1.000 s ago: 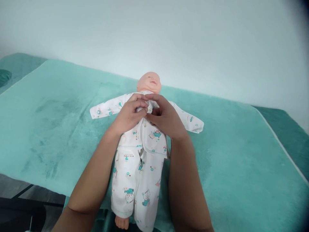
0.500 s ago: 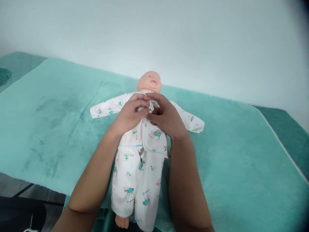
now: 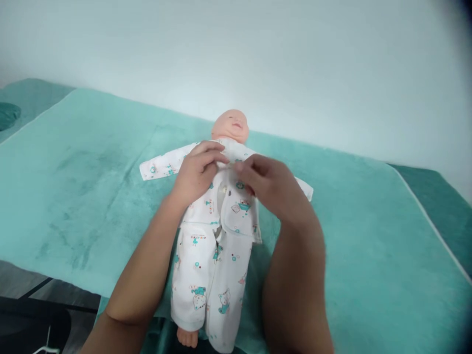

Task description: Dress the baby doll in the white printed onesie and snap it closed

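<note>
A baby doll (image 3: pixel 231 125) lies face up, dressed in a white printed baby shirt (image 3: pixel 241 209) and matching pants (image 3: pixel 224 275). My left hand (image 3: pixel 199 169) is bent over the shirt's chest, its fingertips at the front opening; it appears to pinch the cloth there. Across from it, my right hand (image 3: pixel 267 182) has thumb and fingers closed on the edge of the shirt front, slightly blurred. Below the hands the shirt front hangs apart, and a small snap (image 3: pixel 224 189) shows in the gap. The exact grip of both hands is partly hidden.
A turquoise cloth (image 3: pixel 92 196) covers the table under the doll. Behind it rises a pale wall (image 3: pixel 236 54). At the lower left are a dark chair-like object (image 3: pixel 33 324) and a white hanger-like piece (image 3: pixel 47 349).
My right hand has drawn back to the right and turned, leaving the upper chest more exposed. The left hand stays near its place with its thumb pulled back. A button visible before is now covered.
</note>
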### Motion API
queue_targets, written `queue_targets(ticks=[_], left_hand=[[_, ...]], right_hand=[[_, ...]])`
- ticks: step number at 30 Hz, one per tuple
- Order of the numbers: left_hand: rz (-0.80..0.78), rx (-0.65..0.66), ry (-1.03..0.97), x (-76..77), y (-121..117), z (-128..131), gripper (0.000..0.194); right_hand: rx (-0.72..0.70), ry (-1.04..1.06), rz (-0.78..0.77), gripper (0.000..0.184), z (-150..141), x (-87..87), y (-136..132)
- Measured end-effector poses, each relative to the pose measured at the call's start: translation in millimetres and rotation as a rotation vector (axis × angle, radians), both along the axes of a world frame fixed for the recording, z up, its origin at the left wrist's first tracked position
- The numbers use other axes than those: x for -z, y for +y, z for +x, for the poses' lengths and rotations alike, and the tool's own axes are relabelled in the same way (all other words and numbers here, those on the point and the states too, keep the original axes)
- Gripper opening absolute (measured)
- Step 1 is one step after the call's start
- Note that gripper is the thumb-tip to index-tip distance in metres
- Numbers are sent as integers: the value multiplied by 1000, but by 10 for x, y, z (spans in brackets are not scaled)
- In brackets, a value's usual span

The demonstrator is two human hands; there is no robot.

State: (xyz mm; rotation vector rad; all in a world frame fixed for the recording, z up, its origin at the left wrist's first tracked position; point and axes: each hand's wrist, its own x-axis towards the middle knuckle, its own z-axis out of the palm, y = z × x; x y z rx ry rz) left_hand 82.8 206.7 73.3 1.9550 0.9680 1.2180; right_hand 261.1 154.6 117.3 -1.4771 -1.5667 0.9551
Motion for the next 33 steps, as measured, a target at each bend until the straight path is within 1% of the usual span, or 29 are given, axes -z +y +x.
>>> queue_targets(ticks=[2, 4, 6, 8, 11, 13, 15, 17, 19, 21, 24, 28, 33], left_hand=[[19, -42, -35, 9, 9, -13, 30], [8, -28, -64, -20, -2, -37, 28], [-23, 37, -51, -85, -37, -66, 27], [-62, 111, 12, -167, -85, -94, 24], [-108, 186, 146, -262, -147, -126, 16], [-141, 234, 225, -288, -165, -144, 10], [-169, 280, 279, -289, -166, -159, 11], [-180, 309, 298, -281, -158, -172, 12], [-180, 318, 302, -280, -149, -183, 11], [-192, 325, 309, -289, -143, -195, 10], [-250, 344, 270, -308, -141, -222, 14], [-342, 370, 100, -298, -147, -246, 20], [-415, 404, 16, -252, -144, -217, 18]], right_hand=[[-68, -234, -58, 43, -58, -99, -113], [-65, -404, -57, 37, -125, -150, -189], [-43, -497, -24, 32, -165, -164, -220], [-67, -506, -1, 26, -153, -159, -226], [-124, -415, -34, 13, -65, -119, -238], [-113, -333, -65, 9, -4, -53, -259], [-51, -205, -80, 11, 39, 50, -277], [5, -16, -95, 15, 63, 164, -285], [23, 171, -88, 20, 70, 256, -283], [29, 296, -48, 21, 60, 309, -276], [51, 403, -3, 20, 21, 345, -261], [41, 528, -17, 20, -3, 401, -230], [36, 582, -46, 20, 22, 464, -196]])
